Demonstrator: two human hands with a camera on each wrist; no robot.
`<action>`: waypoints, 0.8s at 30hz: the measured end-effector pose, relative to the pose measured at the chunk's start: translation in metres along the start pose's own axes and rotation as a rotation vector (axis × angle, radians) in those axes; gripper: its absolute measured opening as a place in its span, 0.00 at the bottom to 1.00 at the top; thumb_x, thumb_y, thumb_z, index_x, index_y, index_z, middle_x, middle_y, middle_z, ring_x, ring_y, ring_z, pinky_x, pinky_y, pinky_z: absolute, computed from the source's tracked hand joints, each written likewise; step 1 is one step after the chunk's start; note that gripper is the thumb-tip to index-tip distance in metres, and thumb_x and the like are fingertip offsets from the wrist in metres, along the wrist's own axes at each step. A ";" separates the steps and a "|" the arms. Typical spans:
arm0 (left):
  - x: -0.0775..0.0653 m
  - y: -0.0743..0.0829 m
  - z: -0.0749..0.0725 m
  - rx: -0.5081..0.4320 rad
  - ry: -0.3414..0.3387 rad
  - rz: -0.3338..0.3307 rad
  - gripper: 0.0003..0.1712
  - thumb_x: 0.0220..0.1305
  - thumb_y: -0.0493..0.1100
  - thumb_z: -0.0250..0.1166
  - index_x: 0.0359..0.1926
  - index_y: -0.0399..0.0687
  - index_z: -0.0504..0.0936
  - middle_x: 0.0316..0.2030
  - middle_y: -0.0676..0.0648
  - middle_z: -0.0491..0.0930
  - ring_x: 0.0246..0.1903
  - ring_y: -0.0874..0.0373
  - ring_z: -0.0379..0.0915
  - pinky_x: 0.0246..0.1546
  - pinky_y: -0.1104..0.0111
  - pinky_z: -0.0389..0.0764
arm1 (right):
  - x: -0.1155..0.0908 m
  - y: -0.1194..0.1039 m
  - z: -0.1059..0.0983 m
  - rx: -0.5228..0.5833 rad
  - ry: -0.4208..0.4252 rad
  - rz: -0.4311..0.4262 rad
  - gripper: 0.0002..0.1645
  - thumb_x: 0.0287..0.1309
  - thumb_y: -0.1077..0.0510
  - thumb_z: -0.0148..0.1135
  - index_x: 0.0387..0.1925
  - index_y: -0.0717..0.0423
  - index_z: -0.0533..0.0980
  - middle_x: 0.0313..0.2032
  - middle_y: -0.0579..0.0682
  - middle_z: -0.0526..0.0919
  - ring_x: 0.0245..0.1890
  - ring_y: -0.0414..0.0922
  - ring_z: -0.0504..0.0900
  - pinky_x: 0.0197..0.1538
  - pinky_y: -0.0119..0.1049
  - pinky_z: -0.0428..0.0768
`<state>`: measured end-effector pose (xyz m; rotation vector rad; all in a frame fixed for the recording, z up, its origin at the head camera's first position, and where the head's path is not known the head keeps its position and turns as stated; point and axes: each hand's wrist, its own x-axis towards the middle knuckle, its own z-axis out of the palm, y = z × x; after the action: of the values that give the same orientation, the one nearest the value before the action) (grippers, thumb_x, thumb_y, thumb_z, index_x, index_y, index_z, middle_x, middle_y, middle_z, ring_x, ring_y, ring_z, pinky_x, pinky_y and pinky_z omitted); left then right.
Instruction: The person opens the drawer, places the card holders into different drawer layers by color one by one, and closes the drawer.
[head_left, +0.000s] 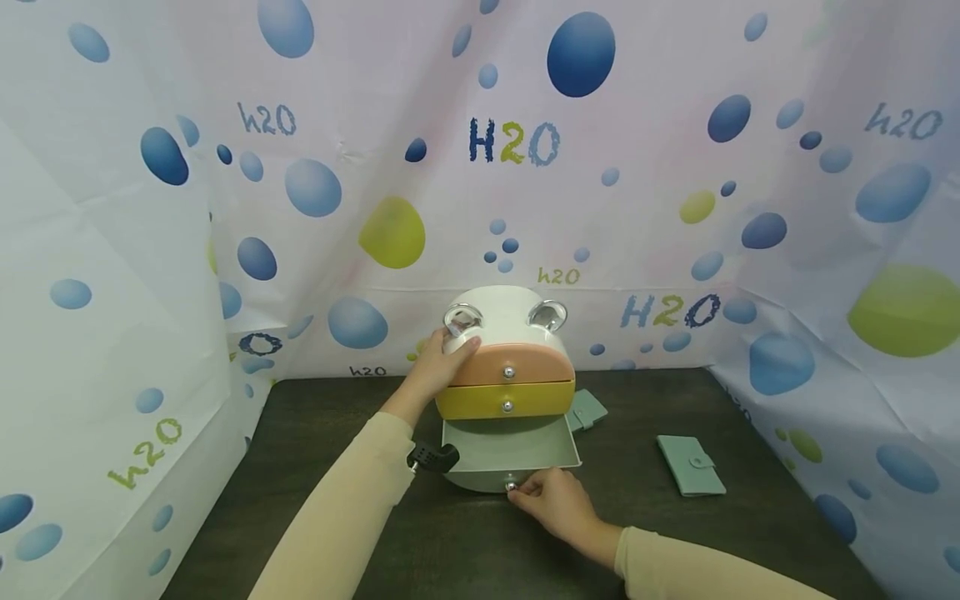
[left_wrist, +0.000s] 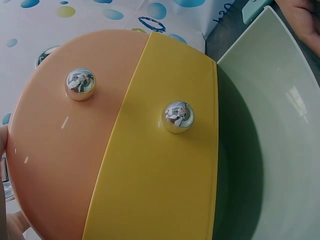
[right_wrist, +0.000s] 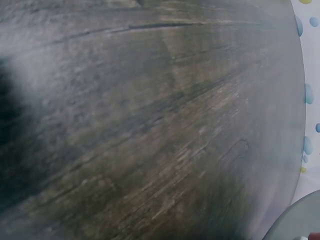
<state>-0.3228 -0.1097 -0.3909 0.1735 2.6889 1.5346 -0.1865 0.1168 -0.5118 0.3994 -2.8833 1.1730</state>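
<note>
A small drawer cabinet [head_left: 497, 312] with a white top and two clear round ears stands on the table. Its orange drawer [head_left: 487, 367] and yellow drawer [left_wrist: 155, 165] are closed, each with a shiny round knob. The pale green bottom drawer [head_left: 517, 442] is pulled far out, and its visible inside holds nothing. My left hand [head_left: 437, 367] grips the cabinet's upper left side, thumb by the orange drawer's top edge. With thumb and fingertips, my right hand [head_left: 558, 502] pinches the silver knob [head_left: 511, 486] of the green drawer. The right wrist view shows mostly tabletop.
A mint-green snap notebook [head_left: 692, 467] lies on the dark wood table [head_left: 315, 467] to the right. Another mint-green one [head_left: 588, 408] lies beside the cabinet, partly hidden behind it. A patterned curtain [head_left: 645, 250] hangs behind and at both sides.
</note>
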 end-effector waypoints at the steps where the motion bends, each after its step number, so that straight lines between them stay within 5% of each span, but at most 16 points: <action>1: 0.000 0.000 0.000 0.001 0.000 -0.005 0.59 0.62 0.77 0.55 0.77 0.40 0.51 0.75 0.35 0.52 0.74 0.37 0.49 0.71 0.42 0.54 | 0.000 0.001 0.000 -0.003 0.002 -0.002 0.13 0.54 0.45 0.74 0.22 0.46 0.85 0.19 0.35 0.82 0.19 0.31 0.77 0.22 0.31 0.75; 24: 0.001 -0.001 0.000 0.005 0.009 -0.010 0.59 0.61 0.78 0.55 0.76 0.41 0.54 0.75 0.36 0.56 0.73 0.38 0.52 0.70 0.43 0.56 | 0.003 -0.006 -0.032 -0.007 -0.020 -0.044 0.11 0.55 0.47 0.74 0.22 0.46 0.85 0.22 0.37 0.84 0.22 0.33 0.80 0.25 0.32 0.77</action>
<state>-0.3236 -0.1102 -0.3912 0.1535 2.6965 1.5306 -0.1910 0.1341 -0.4847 0.4744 -2.8795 1.1585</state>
